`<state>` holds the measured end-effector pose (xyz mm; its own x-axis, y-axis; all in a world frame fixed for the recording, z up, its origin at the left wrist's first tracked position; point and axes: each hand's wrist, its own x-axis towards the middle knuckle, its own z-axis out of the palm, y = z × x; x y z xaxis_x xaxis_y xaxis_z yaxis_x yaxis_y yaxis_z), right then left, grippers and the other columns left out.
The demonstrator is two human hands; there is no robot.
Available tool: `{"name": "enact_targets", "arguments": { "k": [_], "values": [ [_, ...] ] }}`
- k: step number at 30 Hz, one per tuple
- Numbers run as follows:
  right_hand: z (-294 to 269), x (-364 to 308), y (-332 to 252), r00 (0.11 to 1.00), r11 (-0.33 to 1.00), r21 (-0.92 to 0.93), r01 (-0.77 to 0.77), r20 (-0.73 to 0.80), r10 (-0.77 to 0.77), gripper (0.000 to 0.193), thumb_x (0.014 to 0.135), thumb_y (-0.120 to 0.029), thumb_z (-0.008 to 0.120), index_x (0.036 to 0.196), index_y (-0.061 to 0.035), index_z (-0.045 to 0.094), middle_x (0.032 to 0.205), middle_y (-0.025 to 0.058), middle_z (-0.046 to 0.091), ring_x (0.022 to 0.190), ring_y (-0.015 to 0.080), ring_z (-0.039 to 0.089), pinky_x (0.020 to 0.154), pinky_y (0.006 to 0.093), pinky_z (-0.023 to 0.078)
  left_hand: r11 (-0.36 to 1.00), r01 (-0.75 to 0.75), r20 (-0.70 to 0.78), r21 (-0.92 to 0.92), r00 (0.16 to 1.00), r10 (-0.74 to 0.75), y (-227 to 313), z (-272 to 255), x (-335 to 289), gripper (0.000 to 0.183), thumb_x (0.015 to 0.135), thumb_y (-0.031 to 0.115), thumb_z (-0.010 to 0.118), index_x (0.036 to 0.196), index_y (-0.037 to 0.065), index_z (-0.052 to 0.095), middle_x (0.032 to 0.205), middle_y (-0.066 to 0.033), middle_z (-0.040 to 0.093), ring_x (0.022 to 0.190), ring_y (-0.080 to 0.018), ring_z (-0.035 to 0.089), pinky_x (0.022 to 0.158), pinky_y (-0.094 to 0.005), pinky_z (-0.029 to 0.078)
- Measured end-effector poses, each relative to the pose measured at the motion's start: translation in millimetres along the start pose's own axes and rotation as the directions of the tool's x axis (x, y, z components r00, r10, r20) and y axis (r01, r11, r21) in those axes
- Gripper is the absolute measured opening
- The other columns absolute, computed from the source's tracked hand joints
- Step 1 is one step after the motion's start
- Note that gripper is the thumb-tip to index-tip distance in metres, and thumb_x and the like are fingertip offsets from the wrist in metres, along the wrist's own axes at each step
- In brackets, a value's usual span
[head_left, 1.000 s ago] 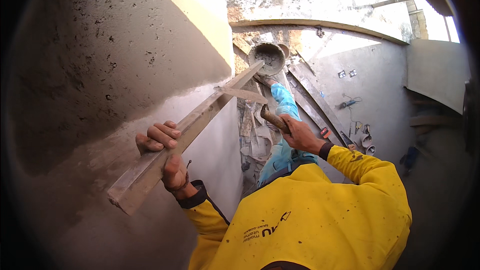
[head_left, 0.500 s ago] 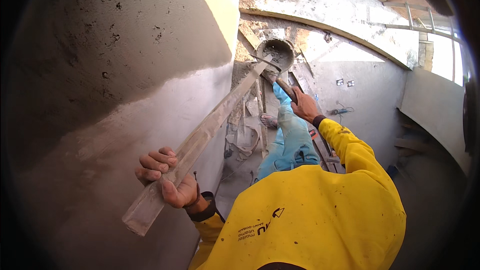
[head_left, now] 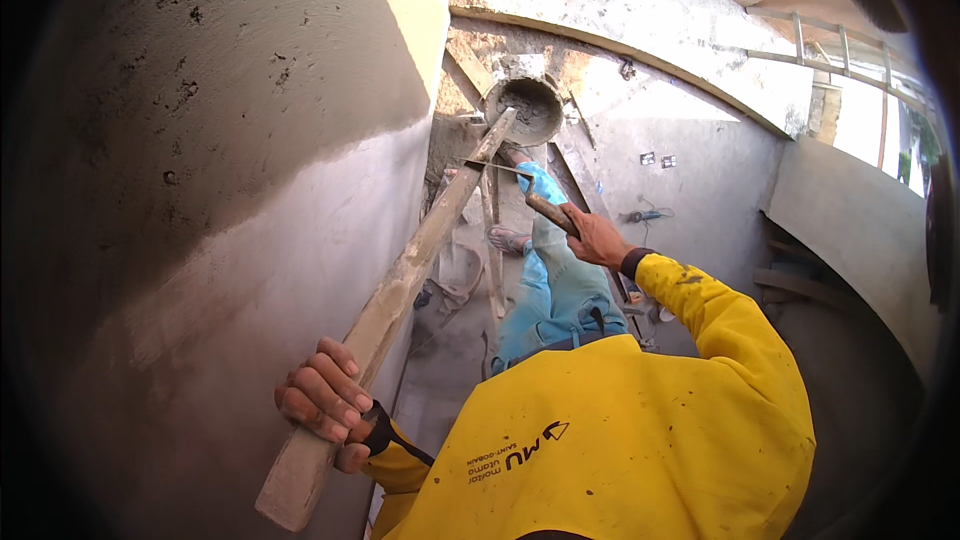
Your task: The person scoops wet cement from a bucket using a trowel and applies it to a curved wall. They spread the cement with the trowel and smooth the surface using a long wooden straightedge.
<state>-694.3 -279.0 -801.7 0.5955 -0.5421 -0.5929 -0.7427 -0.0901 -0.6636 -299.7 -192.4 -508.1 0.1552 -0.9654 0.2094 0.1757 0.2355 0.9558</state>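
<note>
My left hand point(head_left: 325, 395) is closed around the near end of a long, mortar-stained wooden straightedge point(head_left: 415, 265). The board slants away from me along the wall, its far tip over the edge of a round bucket point(head_left: 543, 125) with grey mortar inside. In my right hand point(head_left: 598, 238) is the wooden handle of a trowel point(head_left: 552, 214). Its thin blade, seen nearly edge-on, lies across the straightedge some way short of the tip.
On my left rises a wall point(head_left: 250, 210), its upper part coated in darker, wet-looking plaster. Offcuts and debris lie by my feet. A corded power tool point(head_left: 645, 215) is on the floor to the right. A low wall point(head_left: 640, 10) crosses the far side.
The trowel blade has come back along the straightedge, from beside the bucket toward me. My left hand's fingers now wrap over the board's top. The view has shifted slightly.
</note>
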Motion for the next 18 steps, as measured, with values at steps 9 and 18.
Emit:
{"name": "enact_targets", "arguments": {
  "k": [9, 18],
  "values": [
    [75.4, 199.4, 142.0, 0.860, 0.866, -0.168, -0.472, 0.130, 0.494, 0.061, 0.085, -0.013, 0.061, 0.144, -0.0089, 0.042, 0.111, 0.0309, 0.071, 0.107, 0.0460, 0.070, 0.096, 0.0528, 0.054, 0.998, 0.005, 0.089, -0.057, 0.996, 0.000, 0.9, -15.2, 18.6, 0.018, 0.088, 0.024, 0.079, 0.087, 0.017, 0.062, 0.082, 0.0034, 0.064, 0.076, -0.0132, 0.065, 0.078, -0.0362, 0.045],
    [109.2, 349.0, 210.4, 0.695, 0.693, -0.243, -0.679, 0.091, 0.713, 0.054, 0.092, -0.025, 0.066, 0.135, 0.0024, 0.051, 0.132, 0.0271, 0.065, 0.125, 0.0391, 0.064, 0.107, 0.0459, 0.052, 0.994, -0.035, -0.117, -0.102, 0.993, 0.023, -19.9, -37.2, 35.8, 0.023, 0.081, 0.015, 0.085, 0.092, 0.020, 0.065, 0.085, 0.0067, 0.065, 0.077, -0.0091, 0.065, 0.078, -0.0339, 0.041]
  ]
}}
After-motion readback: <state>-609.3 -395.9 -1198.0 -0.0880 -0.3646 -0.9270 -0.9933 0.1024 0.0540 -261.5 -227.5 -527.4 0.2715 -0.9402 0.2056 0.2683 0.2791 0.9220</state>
